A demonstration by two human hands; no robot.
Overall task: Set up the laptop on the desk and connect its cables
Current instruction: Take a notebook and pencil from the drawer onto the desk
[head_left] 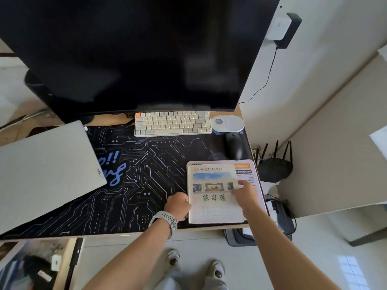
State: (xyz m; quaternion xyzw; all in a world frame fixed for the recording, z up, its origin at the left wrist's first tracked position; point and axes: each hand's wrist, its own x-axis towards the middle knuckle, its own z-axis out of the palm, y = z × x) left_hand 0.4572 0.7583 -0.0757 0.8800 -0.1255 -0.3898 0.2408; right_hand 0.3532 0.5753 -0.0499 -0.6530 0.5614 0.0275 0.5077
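A closed grey Lenovo laptop [48, 170] lies at the left of the desk, partly on the black circuit-print desk mat [146, 164]. At the front right of the mat sits a stack of booklets [215, 197], the top one white with green characters. My left hand [178, 206], with a watch on its wrist, grips the stack's left edge. My right hand [245, 193] rests flat on top of the stack near its right side. No laptop cable is in either hand.
A large dark monitor [136, 53] stands at the back. In front of it are a white keyboard [172, 123], a white round device [227, 123] and a black mouse [234, 147]. A black router [274, 166] sits off the desk's right edge. An open drawer [35, 266] is below left.
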